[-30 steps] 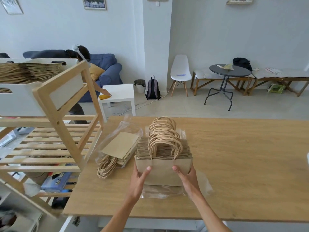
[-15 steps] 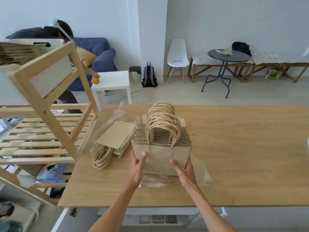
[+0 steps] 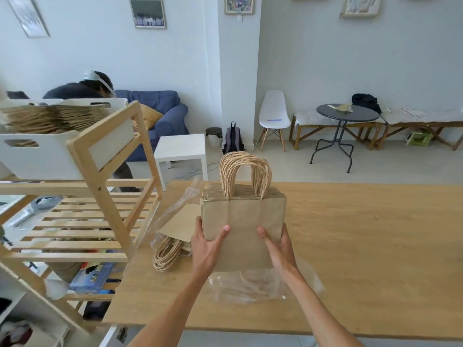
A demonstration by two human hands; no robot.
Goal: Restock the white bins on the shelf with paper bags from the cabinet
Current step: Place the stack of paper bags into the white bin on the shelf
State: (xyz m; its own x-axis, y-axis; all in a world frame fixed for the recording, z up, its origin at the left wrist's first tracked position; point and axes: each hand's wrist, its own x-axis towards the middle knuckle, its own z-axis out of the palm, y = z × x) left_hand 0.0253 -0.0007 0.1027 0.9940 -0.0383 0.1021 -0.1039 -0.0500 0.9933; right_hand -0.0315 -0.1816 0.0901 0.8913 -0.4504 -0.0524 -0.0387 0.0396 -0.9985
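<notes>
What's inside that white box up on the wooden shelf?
The white bin holds a thick pile of brown paper bags lying flat, reaching its rim. The walls and top bags hide whatever is lower down.

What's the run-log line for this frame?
stage: carry | left hand + right hand: gripping bag stack upright above table | white bin: holds bags | second bag pile: on table

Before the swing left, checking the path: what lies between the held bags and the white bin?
In the head view: only the wooden shelf's slanted upright.
</notes>
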